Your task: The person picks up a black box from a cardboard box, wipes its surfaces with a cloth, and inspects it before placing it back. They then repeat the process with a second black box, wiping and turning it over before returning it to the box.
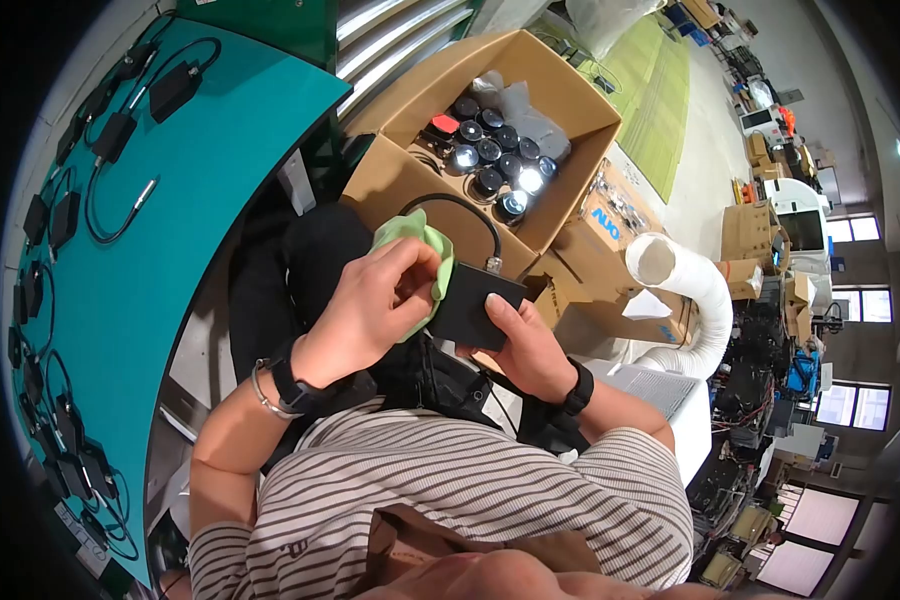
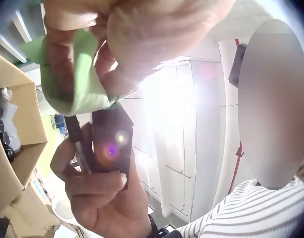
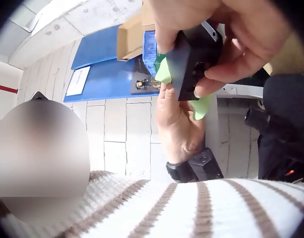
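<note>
My left hand (image 1: 355, 305) grips a light green cloth (image 1: 435, 235), bunched between its fingers and thumb. The cloth lies against the edge of a flat black box (image 1: 475, 305) with a cable leading off its far end. In the left wrist view the cloth (image 2: 75, 94) wraps over the fingers, right at the end of the box (image 2: 112, 139). My right hand (image 1: 532, 350) holds the box, thumb on its broad face. Seen from the right wrist, its fingers clasp the sides of the box (image 3: 189, 64), and ports show on one narrow side.
An open cardboard box (image 1: 390, 175) of black round-topped parts stands just beyond the hands. A teal table (image 1: 220, 130) at left carries several black boxes with cables (image 1: 175, 90). A white flexible duct (image 1: 710, 310) curves at right, near a cardboard carton (image 1: 610, 225).
</note>
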The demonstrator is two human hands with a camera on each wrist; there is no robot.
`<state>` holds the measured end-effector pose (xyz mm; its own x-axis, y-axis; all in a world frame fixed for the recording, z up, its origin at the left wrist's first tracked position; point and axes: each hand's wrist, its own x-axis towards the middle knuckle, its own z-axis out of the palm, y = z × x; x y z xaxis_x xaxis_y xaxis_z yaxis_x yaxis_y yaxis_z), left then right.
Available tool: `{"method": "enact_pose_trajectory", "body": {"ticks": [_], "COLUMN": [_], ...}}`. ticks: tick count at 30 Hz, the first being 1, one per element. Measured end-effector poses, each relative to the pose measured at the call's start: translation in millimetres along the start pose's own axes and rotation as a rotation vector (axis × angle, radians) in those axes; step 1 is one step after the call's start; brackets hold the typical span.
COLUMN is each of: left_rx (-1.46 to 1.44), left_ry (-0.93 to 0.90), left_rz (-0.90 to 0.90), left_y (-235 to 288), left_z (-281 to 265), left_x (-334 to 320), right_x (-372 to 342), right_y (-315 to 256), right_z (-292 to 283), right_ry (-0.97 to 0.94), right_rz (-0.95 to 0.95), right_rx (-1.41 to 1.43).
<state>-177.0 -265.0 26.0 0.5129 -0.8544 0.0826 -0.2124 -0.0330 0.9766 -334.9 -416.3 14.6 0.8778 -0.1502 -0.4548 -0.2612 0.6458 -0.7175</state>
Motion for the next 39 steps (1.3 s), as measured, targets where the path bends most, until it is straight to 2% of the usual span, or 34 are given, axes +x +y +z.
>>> {"method": "enact_pose_trajectory", "body": {"ticks": [3, 5, 7, 9, 10, 11, 12, 13, 16, 17, 19, 20, 22, 25, 26, 28, 30, 31, 34, 36, 37, 39], "left_rx": [0.054, -0.022, -0.368, -0.197, -0.010, 0.177, 0.287, 0.289, 0.623, 0.623, 0.695, 0.692, 0.720, 0.764, 0.692, 0.622, 0.382, 0.388, 0.349, 0.152, 0.150, -0.084], "left_ry": [-0.106, -0.081, 0.095, 0.050, 0.006, -0.037, 0.037, 0.034, 0.160, 0.155, 0.030, -0.030, -0.052, -0.095, -0.089, -0.079, -0.101, -0.098, -0.146, -0.200, -0.211, -0.365], "left_rz": [-0.062, -0.063, -0.018, 0.117, 0.163, 0.211, 0.277, 0.282, 0.374, 0.377, 0.459, 0.439, 0.431, 0.438, 0.430, 0.416, 0.340, 0.339, 0.429, 0.350, 0.353, 0.103], "left_y": [-3, -4, -4, -7, 1, 9, -4, -6, -8, -8, -8, -14, -12, -18, -21, -23, -23, -22, -21, -20, -22, -27], "left_z": [-4, 2, 8, 15, 15, 14, 20, 21, 22, 22, 21, 24, 31, 34, 34, 32, 27, 24, 22, 24, 25, 23], "left_x": [-7, -11, -14, -11, -8, -5, -5, -4, -1, 0, -1, -4, -11, -12, -11, -11, -12, -11, -11, -12, -13, -16], "right_x": [1, 2, 3, 3, 3, 3, 3, 4, 3, 2, 0, 1, 3, 2, 3, 3, 1, 1, 7, 8, 9, 10], "right_y": [0, -5, -1, 2, 5, 9, 9, 8, 8, 9, 11, 11, 9, 1, 2, 7, 6, 5, 2, 5, 8, 17], "right_z": [-3, 1, 1, 3, -1, -2, -2, -1, -4, -6, -8, -8, -7, 8, 4, -1, 4, 2, -8, -7, -4, -6], "right_ry": [0.008, 0.022, 0.017, -0.027, -0.068, -0.090, -0.070, -0.050, -0.026, -0.022, -0.084, -0.085, -0.090, -0.069, -0.122, -0.148, -0.181, -0.188, -0.190, -0.176, -0.165, -0.134], "right_rz": [-0.081, -0.090, -0.096, -0.070, -0.052, -0.113, -0.095, -0.079, -0.055, -0.058, -0.083, -0.084, 0.016, 0.002, 0.006, 0.059, 0.127, 0.127, 0.331, 0.346, 0.367, 0.400], "right_rx": [-0.045, -0.053, -0.069, -0.044, -0.073, -0.129, -0.133, -0.137, -0.127, -0.124, -0.064, -0.060, 0.009, 0.114, 0.027, 0.064, 0.081, 0.081, 0.474, 0.489, 0.501, 0.531]}}
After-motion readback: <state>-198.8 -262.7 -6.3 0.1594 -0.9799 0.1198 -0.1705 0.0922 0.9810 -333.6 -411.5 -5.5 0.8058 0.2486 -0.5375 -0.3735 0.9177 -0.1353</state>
